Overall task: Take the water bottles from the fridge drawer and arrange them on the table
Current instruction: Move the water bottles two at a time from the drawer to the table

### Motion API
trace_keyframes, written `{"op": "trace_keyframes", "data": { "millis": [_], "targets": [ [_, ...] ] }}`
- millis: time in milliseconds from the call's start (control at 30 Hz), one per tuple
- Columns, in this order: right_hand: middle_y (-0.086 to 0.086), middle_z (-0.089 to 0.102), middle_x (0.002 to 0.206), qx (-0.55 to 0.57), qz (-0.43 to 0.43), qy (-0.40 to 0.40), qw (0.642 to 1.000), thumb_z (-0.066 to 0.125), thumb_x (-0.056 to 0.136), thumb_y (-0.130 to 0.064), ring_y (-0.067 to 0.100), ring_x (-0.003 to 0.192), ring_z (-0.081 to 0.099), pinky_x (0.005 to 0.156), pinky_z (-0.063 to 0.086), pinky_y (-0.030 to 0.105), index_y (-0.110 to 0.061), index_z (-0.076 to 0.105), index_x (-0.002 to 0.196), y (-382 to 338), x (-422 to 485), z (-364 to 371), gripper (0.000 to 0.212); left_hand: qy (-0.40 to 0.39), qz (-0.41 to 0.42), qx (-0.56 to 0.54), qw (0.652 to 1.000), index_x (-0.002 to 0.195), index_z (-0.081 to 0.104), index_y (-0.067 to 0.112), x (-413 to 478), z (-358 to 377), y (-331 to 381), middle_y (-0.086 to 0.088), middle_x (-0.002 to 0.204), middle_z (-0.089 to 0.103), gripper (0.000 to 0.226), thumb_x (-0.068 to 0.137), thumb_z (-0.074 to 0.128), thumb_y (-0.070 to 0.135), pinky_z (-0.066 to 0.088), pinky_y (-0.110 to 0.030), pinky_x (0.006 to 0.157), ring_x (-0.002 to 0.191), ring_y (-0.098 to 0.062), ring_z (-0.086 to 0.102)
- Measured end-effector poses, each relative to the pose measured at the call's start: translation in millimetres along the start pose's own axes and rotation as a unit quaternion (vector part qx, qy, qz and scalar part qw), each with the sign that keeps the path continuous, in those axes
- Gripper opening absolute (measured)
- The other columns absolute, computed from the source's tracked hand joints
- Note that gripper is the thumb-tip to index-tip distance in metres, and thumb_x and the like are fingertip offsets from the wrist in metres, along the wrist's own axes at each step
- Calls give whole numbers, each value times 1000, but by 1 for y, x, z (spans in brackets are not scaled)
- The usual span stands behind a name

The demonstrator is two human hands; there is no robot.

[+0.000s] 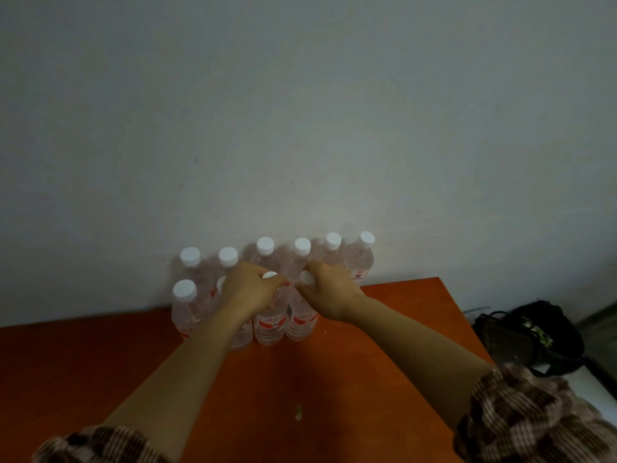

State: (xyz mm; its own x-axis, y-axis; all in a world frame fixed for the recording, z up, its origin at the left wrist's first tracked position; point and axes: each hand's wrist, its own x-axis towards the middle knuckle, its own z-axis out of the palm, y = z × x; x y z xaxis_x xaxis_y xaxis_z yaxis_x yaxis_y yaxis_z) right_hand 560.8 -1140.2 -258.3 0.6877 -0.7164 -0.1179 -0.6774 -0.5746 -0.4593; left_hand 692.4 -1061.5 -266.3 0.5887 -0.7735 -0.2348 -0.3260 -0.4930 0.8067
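Note:
Several clear water bottles with white caps and red labels stand upright in two rows on the orange-red table (100, 355), against the wall. The back row (265, 252) runs from left to right along the wall. In the front row, my left hand (248, 289) grips the neck of one bottle (270, 324), its cap showing between my fingers. Right beside it, my right hand (329, 292) holds the top of another bottle (302, 324). Both held bottles stand on the table and touch each other. A further front bottle (185, 305) stands free at the left.
A white wall rises directly behind the bottles. The table's right edge (467, 329) drops off to a lower white surface where a black bag (531, 335) lies. A small green speck (298, 412) sits on the near part of the table.

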Motion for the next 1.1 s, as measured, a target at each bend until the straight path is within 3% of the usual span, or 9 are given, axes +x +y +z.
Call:
{"op": "trace_keyframes", "data": {
  "millis": [100, 333, 533, 700, 800, 867, 933, 1033, 1100],
  "targets": [
    [5, 60, 91, 12, -1, 13, 1000, 51, 97, -30, 16, 74, 50, 51, 30, 20, -13, 54, 106, -2, 4, 3, 19, -3, -9, 10, 1000, 72, 74, 6, 7, -4, -3, -12, 65, 72, 28, 82, 67, 31, 60, -49, 70, 65, -29, 71],
    [13, 64, 107, 13, 28, -15, 999, 51, 98, -25, 19, 81, 53, 68, 39, 28, -7, 52, 116, -5, 7, 3, 25, -8, -3, 79, 997, 73, 66, 5, 8, -2, 2, -11, 69, 67, 30, 90, 56, 28, 54, -38, 66, 67, -26, 65],
    [13, 60, 123, 41, 37, -16, 998, 55, 95, -16, 28, 108, 60, 81, 47, 31, -10, 43, 132, 0, -1, 10, 39, 9, 40, 123, 992, 77, 61, 16, -1, 4, -4, -3, 73, 62, 26, 95, 49, 32, 41, -29, 56, 64, -13, 55],
    [7, 61, 89, 127, 64, 2, 990, 53, 92, -6, 17, 77, 58, 68, 53, 28, -6, 53, 113, 13, -24, 9, 22, 41, 49, 86, 994, 110, 51, 20, -20, 10, -13, -2, 101, 63, 25, 96, 45, 40, 48, -34, 72, 85, -19, 61],
    [3, 61, 95, 140, 59, 15, 988, 57, 91, -16, 14, 77, 57, 71, 55, 30, -15, 53, 116, 24, -46, 9, 25, 97, 89, 42, 990, 141, 35, 20, -44, 15, -16, -4, 119, 64, 51, 96, 47, 42, 53, -43, 84, 100, -24, 65],
    [1, 62, 100, 145, 52, 24, 988, 56, 92, -21, 8, 72, 53, 70, 53, 27, -18, 54, 118, 32, -64, 6, 26, 136, 111, 16, 984, 135, 36, 14, -62, 24, -12, -3, 95, 67, 47, 96, 50, 37, 54, -35, 67, 79, -18, 66],
    [2, 61, 109, 139, 61, 24, 988, 57, 92, -21, 11, 80, 56, 71, 50, 24, -15, 54, 123, 40, -84, 1, 31, 132, 116, 5, 984, 121, 42, 11, -79, 37, -5, 1, 72, 59, 33, 96, 53, 30, 41, -22, 51, 61, -11, 58],
    [9, 55, 128, 86, 93, 46, 991, 59, 90, -26, 23, 113, 55, 94, 48, 32, -10, 47, 135, 62, -123, -7, 49, 81, 137, 39, 986, 102, 45, 18, -98, 70, 5, 3, 75, 57, 14, 94, 56, 23, 32, -19, 51, 62, -6, 53],
    [11, 51, 134, 72, 125, 59, 988, 59, 91, -30, 25, 120, 51, 100, 46, 35, -9, 42, 139, 78, -157, -14, 55, 44, 143, 68, 986, 98, 49, 20, -108, 97, 14, -3, 85, 61, 11, 91, 57, 21, 37, -24, 56, 70, -14, 56]
  ]
}}
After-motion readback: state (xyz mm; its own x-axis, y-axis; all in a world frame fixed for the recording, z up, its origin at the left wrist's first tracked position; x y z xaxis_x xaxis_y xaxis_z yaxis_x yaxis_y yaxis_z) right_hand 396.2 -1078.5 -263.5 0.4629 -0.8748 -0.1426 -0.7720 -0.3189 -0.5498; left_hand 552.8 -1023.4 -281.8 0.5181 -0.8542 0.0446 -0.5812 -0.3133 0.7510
